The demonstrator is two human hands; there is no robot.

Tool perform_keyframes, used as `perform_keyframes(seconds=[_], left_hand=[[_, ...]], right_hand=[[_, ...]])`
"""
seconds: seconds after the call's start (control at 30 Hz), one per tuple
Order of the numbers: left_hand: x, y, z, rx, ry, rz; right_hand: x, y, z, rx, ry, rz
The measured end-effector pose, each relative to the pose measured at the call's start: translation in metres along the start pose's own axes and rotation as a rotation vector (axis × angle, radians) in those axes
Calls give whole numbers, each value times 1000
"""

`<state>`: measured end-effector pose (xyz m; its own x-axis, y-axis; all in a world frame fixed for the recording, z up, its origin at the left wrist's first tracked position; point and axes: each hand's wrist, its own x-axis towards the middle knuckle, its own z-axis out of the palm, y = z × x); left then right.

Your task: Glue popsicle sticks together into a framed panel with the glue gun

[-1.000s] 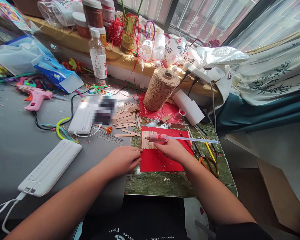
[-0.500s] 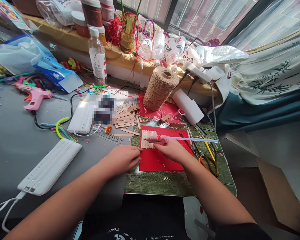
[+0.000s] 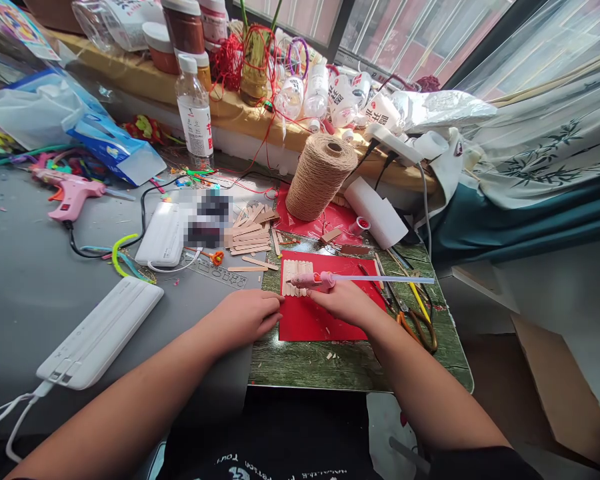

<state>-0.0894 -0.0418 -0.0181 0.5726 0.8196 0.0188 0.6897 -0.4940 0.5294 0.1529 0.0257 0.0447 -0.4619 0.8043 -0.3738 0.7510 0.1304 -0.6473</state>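
My right hand is closed around a pink hot glue gun; a long clear glue stick juts from its back to the right. The gun's nozzle points left, over a row of wooden craft sticks laid side by side. These sticks lie on the upper left of a red sheet. My left hand rests at the sheet's left edge, holding nothing visible, fingers stretched toward the sticks and thumb a little apart. My right hand hides the gun's handle.
Loose craft sticks are heaped behind, near a twine spool. Scissors lie at the right. Leftward are power banks, a ruler stencil and another pink glue gun. A water bottle stands at the back.
Both hands and the glue gun stay almost where they were; the nozzle remains over the row of sticks. The whole view shifts very slightly.
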Motion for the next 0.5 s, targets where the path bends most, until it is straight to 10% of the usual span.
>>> perform_keyframes(seconds=[0.5], left_hand=[[0,-1,2,15,4,8]], right_hand=[[-6,5,-1,-49,-35,-17]])
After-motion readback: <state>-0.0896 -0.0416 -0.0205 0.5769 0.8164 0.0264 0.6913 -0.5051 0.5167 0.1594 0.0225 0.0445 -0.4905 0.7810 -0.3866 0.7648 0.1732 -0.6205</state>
